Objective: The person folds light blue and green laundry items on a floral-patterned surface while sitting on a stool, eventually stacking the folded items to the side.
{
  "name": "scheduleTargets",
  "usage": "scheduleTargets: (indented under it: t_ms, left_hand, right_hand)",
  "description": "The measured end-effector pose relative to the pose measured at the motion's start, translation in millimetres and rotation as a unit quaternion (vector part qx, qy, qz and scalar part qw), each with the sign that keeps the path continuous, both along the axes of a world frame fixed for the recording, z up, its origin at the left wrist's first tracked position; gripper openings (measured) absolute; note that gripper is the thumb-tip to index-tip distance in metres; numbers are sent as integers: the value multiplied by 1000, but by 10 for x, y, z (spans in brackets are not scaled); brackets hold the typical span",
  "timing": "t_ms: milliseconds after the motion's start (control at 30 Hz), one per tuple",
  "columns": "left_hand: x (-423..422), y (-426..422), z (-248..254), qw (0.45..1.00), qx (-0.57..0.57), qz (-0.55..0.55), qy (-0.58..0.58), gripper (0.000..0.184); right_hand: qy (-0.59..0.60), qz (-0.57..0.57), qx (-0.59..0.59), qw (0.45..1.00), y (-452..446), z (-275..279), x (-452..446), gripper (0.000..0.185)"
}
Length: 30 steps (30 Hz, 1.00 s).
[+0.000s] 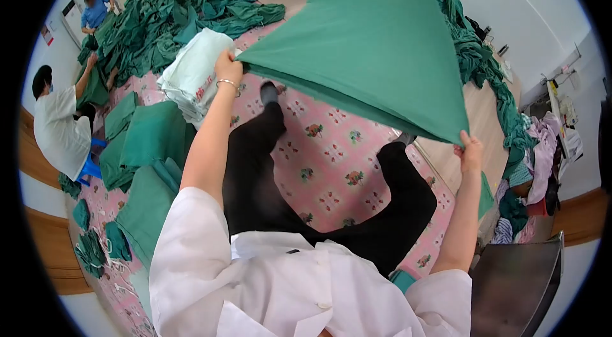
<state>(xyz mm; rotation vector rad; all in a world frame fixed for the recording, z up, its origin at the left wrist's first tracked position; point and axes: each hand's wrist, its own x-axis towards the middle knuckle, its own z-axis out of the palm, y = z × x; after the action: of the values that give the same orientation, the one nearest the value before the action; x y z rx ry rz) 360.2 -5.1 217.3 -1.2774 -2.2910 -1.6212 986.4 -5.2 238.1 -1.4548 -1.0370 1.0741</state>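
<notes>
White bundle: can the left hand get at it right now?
Probably yes: the white bundle shows beside the left hand, with nothing visibly between, but that hand grips the green cloth and would likely need to let go first.

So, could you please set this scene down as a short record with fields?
Left hand: the left hand grips one near corner of the green cloth; a bracelet circles the wrist
Right hand: the right hand pinches the other near corner
Cloth state: spread between the hands, above the pink patterned floor
Beside left arm: white bundle and folded green cloths
Beyond: heap of green fabric
Nearby person: white-topped person on the left, seated
</notes>
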Motion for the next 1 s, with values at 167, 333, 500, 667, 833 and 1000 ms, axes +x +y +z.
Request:
scheduleTargets:
  t_ms: [167, 333, 500, 667, 833, 1000]
  left_hand:
    - [-40, -300, 195, 940, 25, -78, -330, 22]
    - [167, -142, 342, 988, 62, -99, -101, 20]
    - [562, 137, 379, 967, 40, -220, -125, 7]
    - [576, 254, -161, 932, -67, -299, -193, 12]
    - [919, 692, -1437, 856, -275, -353, -259, 37]
    - [1644, 709, -1951, 752, -380, -320, -433, 58]
  right_hand:
    - [-135, -19, 51, 989, 149, -180, -459, 17]
    - [-291, 43, 227, 928, 442, 76, -1214, 18]
    - [-271, 165, 299, 900, 260, 416, -2515, 23]
    - [-203, 181, 213, 939, 225, 580, -2724, 22]
    - [-79, 230, 237, 941, 407, 1352, -2839, 22]
    - [-54, 280, 268, 920, 463, 2232, -2999, 24]
